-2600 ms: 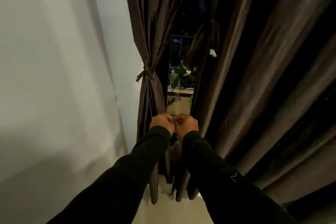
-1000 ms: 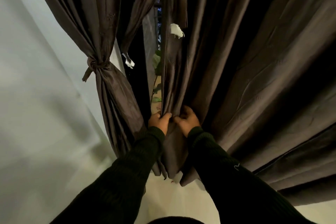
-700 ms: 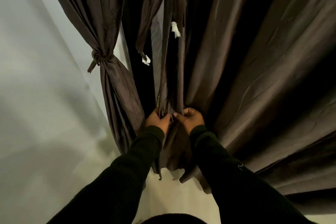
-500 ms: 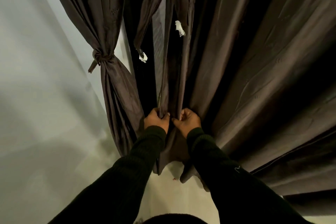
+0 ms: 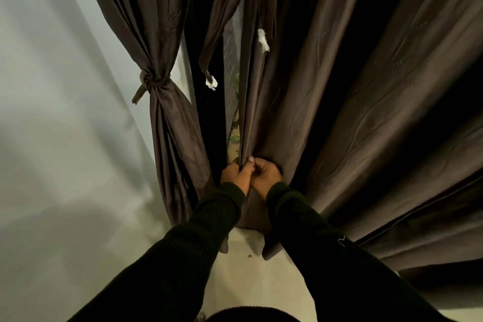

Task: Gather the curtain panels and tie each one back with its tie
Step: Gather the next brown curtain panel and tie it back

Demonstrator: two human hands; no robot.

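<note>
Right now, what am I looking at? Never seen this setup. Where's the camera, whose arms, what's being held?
There is no robot here. A person wears one wide-angle camera on the head, looking forward and down, so the two dark sleeves coming in from the bottom are that person's own arms. There is only this one view.

In front hang dark brown curtains. The left panel is already gathered and knotted with its tie. The right panel hangs loose in wide folds. A loose strip of the same cloth, likely its tie, dangles in the gap, with a white tag at its end.

The left hand and the right hand are close together, both gripping the right panel's inner edge, bunching it. Through the gap some green leaves show. Below is a pale floor.
</note>
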